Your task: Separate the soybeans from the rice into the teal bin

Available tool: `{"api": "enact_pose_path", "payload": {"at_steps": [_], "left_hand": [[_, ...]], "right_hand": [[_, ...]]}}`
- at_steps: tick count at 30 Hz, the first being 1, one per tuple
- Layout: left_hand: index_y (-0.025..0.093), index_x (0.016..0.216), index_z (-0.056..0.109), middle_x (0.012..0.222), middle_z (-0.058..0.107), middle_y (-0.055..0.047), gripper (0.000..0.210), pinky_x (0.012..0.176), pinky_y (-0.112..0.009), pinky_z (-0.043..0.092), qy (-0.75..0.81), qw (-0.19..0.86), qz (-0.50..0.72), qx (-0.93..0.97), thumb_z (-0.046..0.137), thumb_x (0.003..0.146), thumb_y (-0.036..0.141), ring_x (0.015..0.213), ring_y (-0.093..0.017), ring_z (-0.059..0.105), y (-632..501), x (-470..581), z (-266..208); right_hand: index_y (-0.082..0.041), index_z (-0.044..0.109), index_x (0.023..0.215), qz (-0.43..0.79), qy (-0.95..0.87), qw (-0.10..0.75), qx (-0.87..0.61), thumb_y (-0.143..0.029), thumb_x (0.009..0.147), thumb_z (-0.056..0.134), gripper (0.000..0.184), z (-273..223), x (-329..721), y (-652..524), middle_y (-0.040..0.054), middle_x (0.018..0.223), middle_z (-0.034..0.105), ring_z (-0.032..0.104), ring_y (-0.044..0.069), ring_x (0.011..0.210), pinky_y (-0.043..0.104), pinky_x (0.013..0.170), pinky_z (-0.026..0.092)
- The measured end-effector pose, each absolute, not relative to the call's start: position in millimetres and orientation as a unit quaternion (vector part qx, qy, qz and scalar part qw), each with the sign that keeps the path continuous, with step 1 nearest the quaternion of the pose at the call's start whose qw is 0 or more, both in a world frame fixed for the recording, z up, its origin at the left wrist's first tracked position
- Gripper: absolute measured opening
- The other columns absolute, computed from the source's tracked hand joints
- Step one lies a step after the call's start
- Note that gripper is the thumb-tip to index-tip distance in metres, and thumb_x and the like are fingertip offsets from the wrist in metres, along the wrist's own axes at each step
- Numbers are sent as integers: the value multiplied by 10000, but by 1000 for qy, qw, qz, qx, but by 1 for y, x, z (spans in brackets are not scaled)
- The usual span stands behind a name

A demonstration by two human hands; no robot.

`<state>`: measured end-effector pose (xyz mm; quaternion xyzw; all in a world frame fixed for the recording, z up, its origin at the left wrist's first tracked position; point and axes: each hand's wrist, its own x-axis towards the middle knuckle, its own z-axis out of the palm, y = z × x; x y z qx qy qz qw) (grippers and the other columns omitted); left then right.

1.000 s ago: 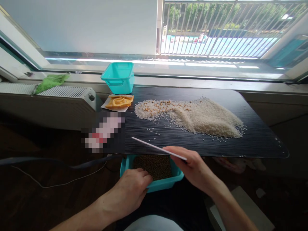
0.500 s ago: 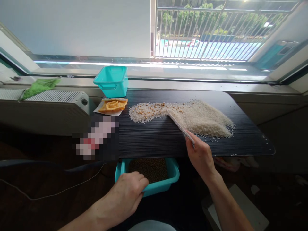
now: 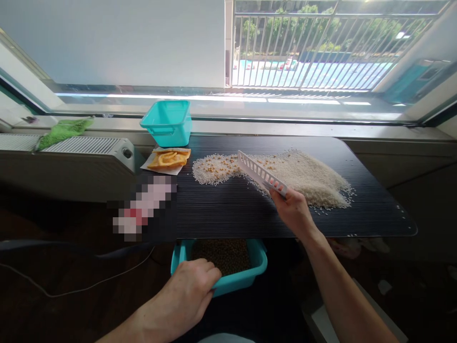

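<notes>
My left hand is closed over the near rim of a turquoise plastic bin. That bin sits at the table's front edge, below the top, and holds many small brown round grains or beans. In my right hand is a white plastic strip with a row of slots, gripped at its near end. The strip slants over a spread of white rice, its slotted face showing. Golden-brown beans lie scattered on the rice, mostly toward its left part.
Under everything is a dark table. At its back left stand another turquoise bin and an orange-yellow item on white paper. A blurred-out object lies at the left. Behind are a radiator, a green cloth-like item and a window.
My right hand has lifted a little and turned the strip, so its slots now face the camera and its far tip is farther left. My left hand stays on the bin's rim.
</notes>
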<state>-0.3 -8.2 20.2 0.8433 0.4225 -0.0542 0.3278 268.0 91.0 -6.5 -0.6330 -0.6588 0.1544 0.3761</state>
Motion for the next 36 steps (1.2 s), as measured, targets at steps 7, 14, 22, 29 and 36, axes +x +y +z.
{"api": "enact_pose_path", "payload": {"at_steps": [7,14,22,29,36], "left_hand": [[190,780,555,829,640,-35,163,679,-302,423,416,322,-36,850,480,832,56,792,-204,594,-7,-3,14],[189,797,560,843,641,-34,171,708,-303,432,416,331,-28,846,471,816,45,803,-202,592,-10,-6,14],[185,785,553,849,645,-32,144,701,-300,439,412,329,-40,849,503,812,53,804,-203,592,-6,-3,13],[187,768,537,825,634,-25,144,680,-300,431,408,316,-36,856,510,809,52,780,-200,584,-7,-2,13],[187,765,535,814,627,-21,141,675,-295,427,406,316,-31,857,516,808,54,772,-194,581,-9,-2,13]], "right_hand": [[-172,750,968,209,-681,360,-603,-375,911,498,329,5,269,78,5,769,714,657,205,727,279,658,505],[-208,750,1053,228,-697,355,-580,-344,916,473,338,12,256,100,5,910,759,696,231,854,303,739,533],[-215,750,1075,243,-695,367,-569,-304,886,551,288,17,276,74,15,1010,766,707,240,924,323,831,543],[-206,742,1106,254,-675,362,-591,-336,899,547,313,16,286,58,19,986,764,705,252,875,321,740,554],[-194,755,1046,261,-673,363,-589,-329,889,552,290,16,283,60,20,889,762,695,246,823,306,690,535]]}}
